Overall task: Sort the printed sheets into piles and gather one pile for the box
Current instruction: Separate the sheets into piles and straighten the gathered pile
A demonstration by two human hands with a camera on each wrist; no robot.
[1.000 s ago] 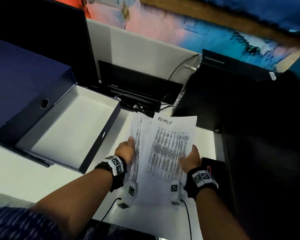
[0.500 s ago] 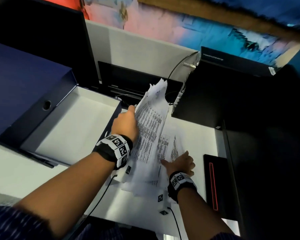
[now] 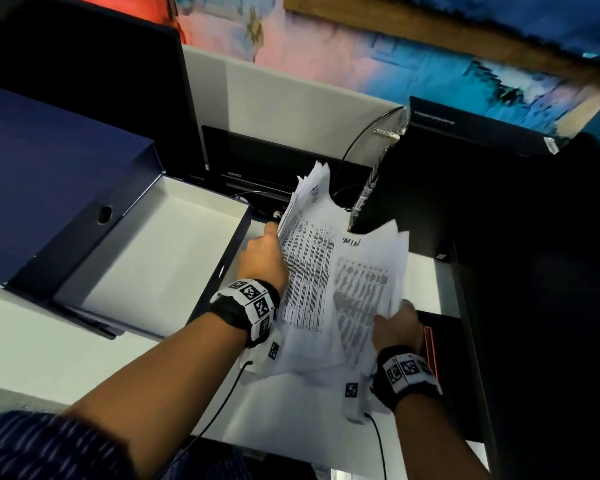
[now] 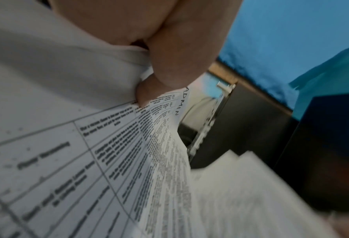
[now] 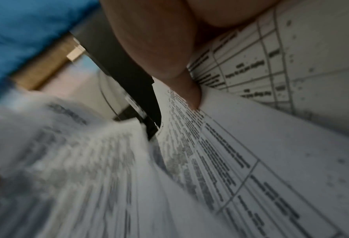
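My left hand [image 3: 264,261] grips a raised, tilted bundle of printed sheets [image 3: 305,271] along its left edge. In the left wrist view the thumb [image 4: 165,67] pinches these sheets [image 4: 108,161], and "ADMIN" is handwritten at the top of one. My right hand [image 3: 394,329] holds a second bundle [image 3: 368,289] by its lower right edge, just right of the first. The right wrist view shows the thumb [image 5: 169,64] pressed on the table-printed sheets [image 5: 251,161]. The open navy box [image 3: 232,244] with a white inside lies to the left of my left hand.
The navy box lid [image 3: 49,188] leans at the far left. A black computer tower [image 3: 465,202] with cables [image 3: 354,157] stands right behind the sheets. A flat black device with a red stripe [image 3: 429,341] lies by my right hand. White desk [image 3: 49,348] extends in front.
One stack lay flat under both hands. My left hand lifted a bundle off it toward the box side, and my right hand has now raised the other bundle off the desk.
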